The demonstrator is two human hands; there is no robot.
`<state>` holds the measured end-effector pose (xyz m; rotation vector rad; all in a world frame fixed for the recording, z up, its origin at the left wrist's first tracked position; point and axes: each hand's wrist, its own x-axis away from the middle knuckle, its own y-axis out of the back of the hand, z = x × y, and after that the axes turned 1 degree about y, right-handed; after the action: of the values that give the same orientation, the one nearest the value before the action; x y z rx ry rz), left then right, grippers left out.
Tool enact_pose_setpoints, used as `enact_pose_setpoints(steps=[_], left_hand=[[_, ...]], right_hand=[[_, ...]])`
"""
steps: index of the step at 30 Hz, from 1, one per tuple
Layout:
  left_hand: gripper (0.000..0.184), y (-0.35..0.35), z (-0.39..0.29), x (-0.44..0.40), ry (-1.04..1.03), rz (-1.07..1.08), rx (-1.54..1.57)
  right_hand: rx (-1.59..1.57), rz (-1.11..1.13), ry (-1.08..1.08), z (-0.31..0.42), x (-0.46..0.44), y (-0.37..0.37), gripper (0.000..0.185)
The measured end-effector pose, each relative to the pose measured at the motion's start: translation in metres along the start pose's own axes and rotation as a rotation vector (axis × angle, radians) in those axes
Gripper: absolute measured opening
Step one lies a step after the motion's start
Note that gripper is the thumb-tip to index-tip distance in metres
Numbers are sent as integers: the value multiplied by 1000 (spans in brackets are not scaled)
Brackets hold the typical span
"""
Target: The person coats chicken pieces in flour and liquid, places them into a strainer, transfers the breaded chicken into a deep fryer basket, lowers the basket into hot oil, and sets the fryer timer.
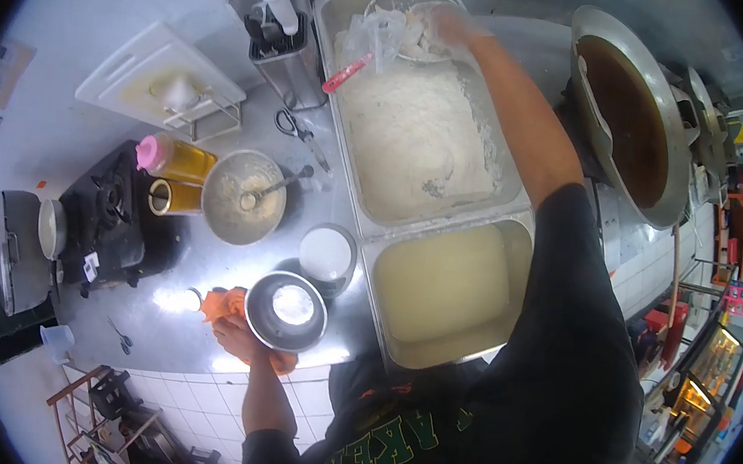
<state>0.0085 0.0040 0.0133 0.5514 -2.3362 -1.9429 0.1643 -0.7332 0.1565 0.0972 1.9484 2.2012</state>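
My left hand (237, 337) is closed on an orange cloth (222, 303) at the counter's front edge, beside a steel bowl (302, 343) with white powder in it. My right hand (447, 26) is smeared by motion at the far end of the flour tray (424, 139), next to a round container (419, 37) of pale pieces; its fingers cannot be made out. A clear plastic bag (377, 42) and a red-handled tool (347, 74) lie at that tray's left side. Nearer to me, a second steel tray (442, 282) holds pale yellow liquid.
Left of the trays are a batter bowl (241, 212) with a ladle, a lidded container (326, 255), scissors (300, 137), a pink-capped oil bottle (175, 158) and a black stove (113, 209). A knife holder (288, 70) stands behind. A large wok (633, 122) of brown liquid is at right.
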Motion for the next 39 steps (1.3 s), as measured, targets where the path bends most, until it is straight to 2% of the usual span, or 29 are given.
enact_pose_setpoints(steps=[2, 3, 5, 6, 8, 11, 14, 18, 19, 21, 23, 27, 29, 30, 31, 33, 35, 36, 38, 39], left_hand=[[49, -1, 1, -2, -5, -3, 39], [49, -3, -2, -3, -9, -19, 36], [49, -4, 4, -3, 20, 25, -3], [50, -6, 7, -4, 12, 31, -10], [50, -6, 6, -5, 20, 25, -2], [52, 2, -4, -3, 61, 50, 6], [55, 13, -19, -2, 57, 50, 28], [55, 6, -14, 0, 42, 11, 79], [56, 4, -11, 0, 49, 26, 67], [56, 4, -9, -4, 51, 38, 51], [57, 4, -8, -4, 106, 81, 64], [55, 4, -2, 2, 75, 57, 40], [54, 5, 0, -3, -18, 39, 136], [45, -3, 24, -9, -146, 52, 204], [45, 4, 35, -14, -153, 58, 195], [37, 31, 45, -20, -3, 80, 364], [31, 84, -9, -29, 103, -105, 304], [32, 97, -35, -33, 79, -181, 441], [28, 129, -116, -35, -126, -118, 584], [23, 140, -158, -31, -197, 20, 677]], right_hand=[[19, 15, 217, -11, -25, -22, 34], [10, 1, 217, -3, -33, -18, 34], [228, 334, 118, 19, -40, -13, 29], [216, 332, 124, 33, -31, 3, 29], [232, 467, 78, 65, -6, 54, 32], [251, 621, 43, 71, -6, 91, 31], [286, 561, 104, 11, -18, 73, 30], [315, 568, 91, -13, -38, 55, 32], [235, 355, 201, -16, -42, 40, 30], [147, 139, 304, -8, -43, 26, 29], [171, 457, 98, 3, -46, 10, 26], [291, 376, 158, 1, -50, -3, 20], [360, 463, 211, -2, -51, 3, 20], [358, 465, 211, 2, -46, 16, 20], [382, 546, 275, 8, -35, 36, 20], [394, 634, 341, 6, -26, 35, 21], [82, 479, 228, -13, -36, 19, 15], [79, 478, 224, -13, -31, 23, 15], [189, 530, 377, -4, -23, 36, 11], [191, 525, 388, 3, -22, 37, 11]])
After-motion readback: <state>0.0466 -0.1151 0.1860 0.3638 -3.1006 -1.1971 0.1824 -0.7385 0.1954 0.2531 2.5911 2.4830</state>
